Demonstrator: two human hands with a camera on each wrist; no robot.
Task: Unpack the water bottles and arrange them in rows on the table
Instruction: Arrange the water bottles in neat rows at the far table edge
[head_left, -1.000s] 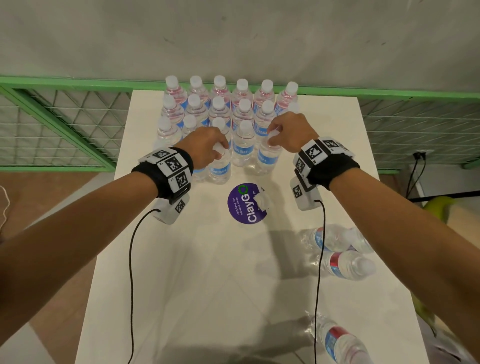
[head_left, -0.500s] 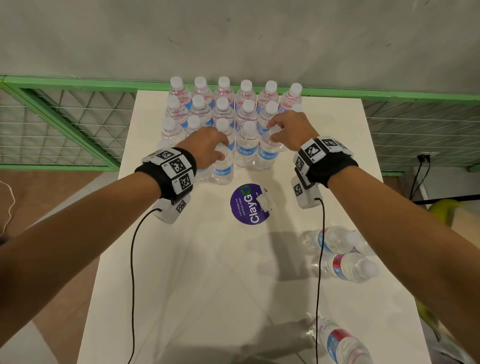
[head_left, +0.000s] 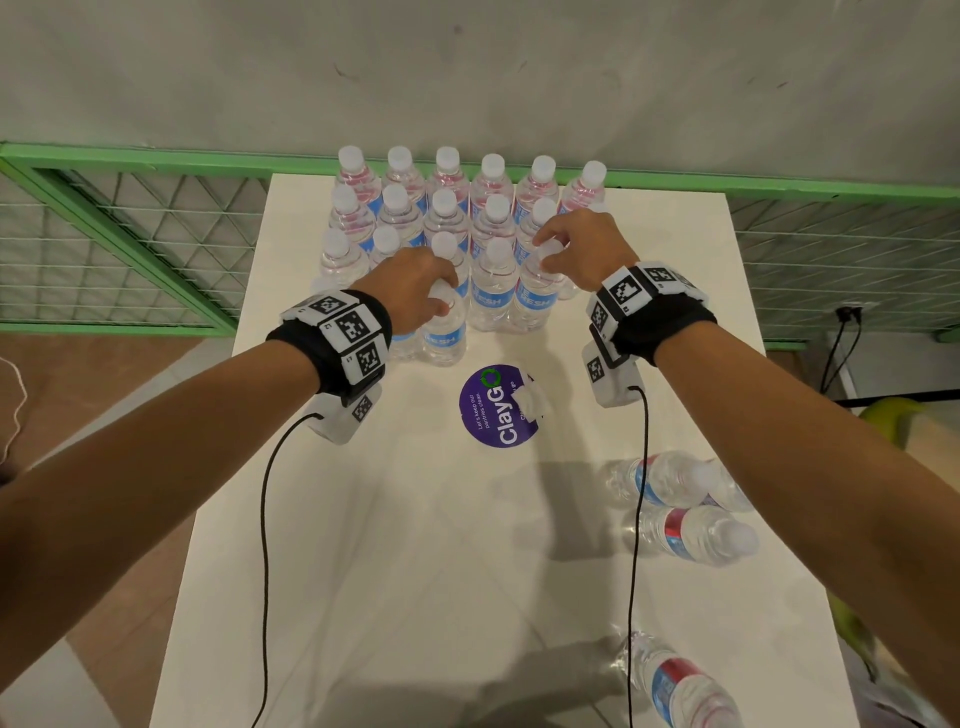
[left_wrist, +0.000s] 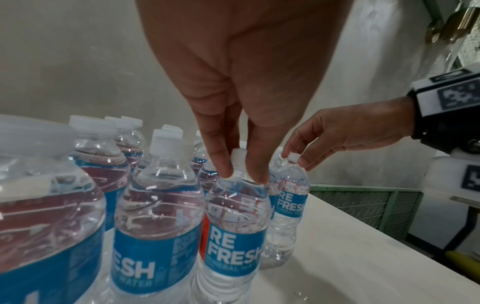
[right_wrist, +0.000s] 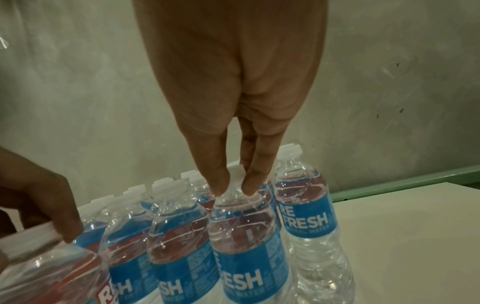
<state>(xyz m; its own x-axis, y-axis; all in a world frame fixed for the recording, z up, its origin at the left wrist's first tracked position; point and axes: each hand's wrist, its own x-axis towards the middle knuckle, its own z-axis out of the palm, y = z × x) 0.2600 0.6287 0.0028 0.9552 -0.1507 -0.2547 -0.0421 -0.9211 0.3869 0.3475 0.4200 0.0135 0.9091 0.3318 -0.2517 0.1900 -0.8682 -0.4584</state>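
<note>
Several upright water bottles (head_left: 491, 218) with white caps and blue labels stand in rows at the far end of the white table (head_left: 395, 571). My left hand (head_left: 441, 306) pinches the cap of a front bottle (head_left: 444, 338), as the left wrist view shows with the fingertips (left_wrist: 224, 170) on either side of the cap (left_wrist: 238, 160). My right hand (head_left: 545, 254) pinches the cap of another upright bottle (head_left: 535, 301) at the right of the group; the right wrist view shows its fingertips (right_wrist: 219, 185) on that bottle (right_wrist: 244, 236). Both bottles stand on the table.
Three bottles lie on their sides along the table's right side (head_left: 670, 478), (head_left: 696, 535), (head_left: 680, 686). A round purple sticker (head_left: 493, 410) sits mid-table. A green railing with wire mesh (head_left: 130, 244) runs behind and to the left, before a grey wall.
Both hands have slid their bottles a little farther away, closer against the standing rows. Their pinches on the caps are unchanged.
</note>
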